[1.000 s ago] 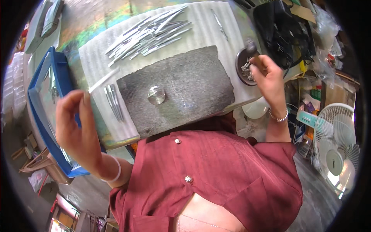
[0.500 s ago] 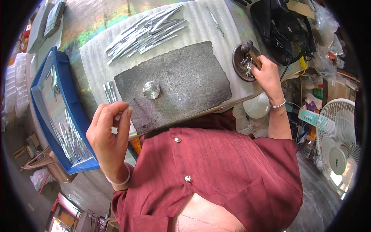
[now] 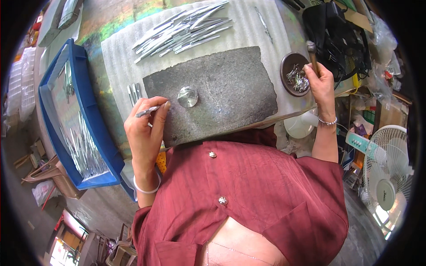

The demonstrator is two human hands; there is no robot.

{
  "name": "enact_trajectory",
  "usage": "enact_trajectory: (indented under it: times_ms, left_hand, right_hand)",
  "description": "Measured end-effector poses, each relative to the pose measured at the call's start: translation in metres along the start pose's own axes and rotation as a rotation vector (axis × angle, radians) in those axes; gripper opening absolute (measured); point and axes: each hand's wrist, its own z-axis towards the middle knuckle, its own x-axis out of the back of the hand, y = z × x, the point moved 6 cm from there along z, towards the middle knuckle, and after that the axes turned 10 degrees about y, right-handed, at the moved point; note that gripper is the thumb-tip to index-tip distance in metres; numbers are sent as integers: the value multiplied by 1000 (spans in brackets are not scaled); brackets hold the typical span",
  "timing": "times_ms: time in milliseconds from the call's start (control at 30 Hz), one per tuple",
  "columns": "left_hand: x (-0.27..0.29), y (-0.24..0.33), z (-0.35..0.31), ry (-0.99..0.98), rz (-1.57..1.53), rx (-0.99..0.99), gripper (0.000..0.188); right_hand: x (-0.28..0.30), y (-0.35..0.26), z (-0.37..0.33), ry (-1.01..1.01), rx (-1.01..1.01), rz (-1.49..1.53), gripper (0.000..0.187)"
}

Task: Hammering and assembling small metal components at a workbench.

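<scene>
In front of me is a tabletop [image 3: 95, 66] covered with a white ribbed foam sheet [image 3: 128, 53], and on it lies a dark grey stone slab [image 3: 230, 95] with a small round metal disc [image 3: 187, 96] near its left part. At the far side of the foam there is a heap of thin shiny metal strips [image 3: 182, 29]. On my left stands a blue tray [image 3: 88, 111] with more such strips inside. On my right I see a white fan [image 3: 390, 177] and some black bags [image 3: 333, 31].

My left hand [image 3: 144, 131] is at the left edge of the slab, just beside the disc. Its fingers are closed around one thin metal strip [image 3: 147, 111], pinching it between thumb and forefinger. Three more strips [image 3: 134, 93] lie on the foam close above this hand.

My right hand [image 3: 320, 80] is well apart, at the right end of the slab, closed around the handle of a small hammer [image 3: 312, 53]. It is over a round brown dish [image 3: 295, 75] that holds small metal pieces [image 3: 298, 79].
</scene>
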Motion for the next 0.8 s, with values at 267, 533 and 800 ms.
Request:
enact_trajectory:
  times_ms: [267, 533, 800]
  left_hand:
    - [10, -4, -8, 135, -195, 66, 8]
    - [-1, -1, -18, -17, -638, 486, 17]
    - [-21, 4, -24, -178, -1152, 669, 20]
  right_hand:
    - [-5, 2, -4, -159, -411, 564, 15]
    - [-21, -5, -10, -302, -565, 839, 17]
    - [-56, -84, -58, -511, -435, 780, 12]
